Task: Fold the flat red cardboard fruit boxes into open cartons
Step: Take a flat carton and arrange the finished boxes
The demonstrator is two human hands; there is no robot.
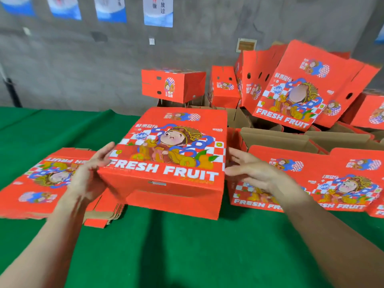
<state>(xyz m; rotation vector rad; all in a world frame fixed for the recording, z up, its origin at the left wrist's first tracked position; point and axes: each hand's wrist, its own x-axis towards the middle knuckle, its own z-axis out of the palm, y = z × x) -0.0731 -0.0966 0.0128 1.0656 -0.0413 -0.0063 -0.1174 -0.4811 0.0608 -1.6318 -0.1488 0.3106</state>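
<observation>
Box (172, 161): centre of the green table (187, 250), set up into a body, printed face up, between both hands. Appears tilted, near edge higher.
Near flap (166, 199): hangs down under the front wall; whether tucked, cannot tell.
Left hand (93, 169): released, fingers straight, laid flat against the box's left wall. No curl round an edge.
Right hand (249, 169): released, fingers spread and straight, at the box's right wall. Touching or just beside, cannot tell.
Flat stack (35, 183): near left, behind the left hand, not yet folded.
Flats (332, 183): near right, printed face up, also unfolded.
Pile (301, 90): far right, folded boxes heaped against the wall, some tipped; brown open tops show in front of it.
Posters (158, 11): far, on the wall; not relevant.
Step (judged): shaping of this box about done; squaring or carrying it between flat palms.
Progress (judged): many done, many flats left on both sides.
Next move (judged): even inward press from both palms so the walls stay square, then a lift and a swing far right onto the pile. After that, one flat off a stack.
Risk (judged): palm hold alone is slippery; uneven press could skew the body or let the near flap spring out.
</observation>
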